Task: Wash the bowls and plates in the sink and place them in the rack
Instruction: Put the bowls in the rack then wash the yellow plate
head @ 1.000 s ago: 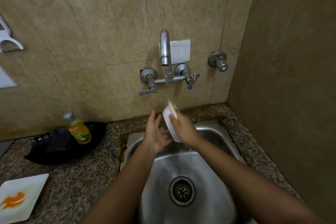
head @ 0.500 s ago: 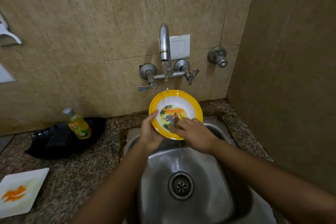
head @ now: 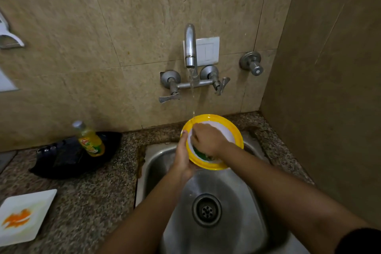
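Holding bowl (head: pixel 234 130) tilted up over back of sink (head: pixel 233 231), right under tap (head: pixel 190 47), inside facing the cam. Gripping its left edge w/ left hand (head: pixel 182 156): thumb hooking over the yellow rim, palm & fingers cupping the back. Pressing right hand (head: pixel 208 140) into the white inside of bowl, knuckles up, fingers curling down onto the surface. Not managing to tell whether holding anything under there; only seeing a green bit poking out below the hand, print or scrubber unclear. Catching a thin stream of water (head: pixel 192 97) from the tap on bowl's top-left rim, just beside right-hand fingers. Reaching in w/ both forearms from bottom of view, crossing above the drain (head: pixel 206 210) in mid sink. Seeing on speckled counter (head: pixel 92 202), left of sink: square white plate (head: pixel 35 202) w/ orange smear at front-left corner, well apart from sink, partly cut off by frame edge. Also seeing a black bag (head: pixel 61 163) against the back wall, and a yellow-green soap bottle (head: pixel 89 140) leaning on top of it, cap pointing up-left. Noting on tiled wall behind tap a white switch plate (head: pixel 208 49), and a round metal valve (head: pixel 252 64) off to the right, near the corner.
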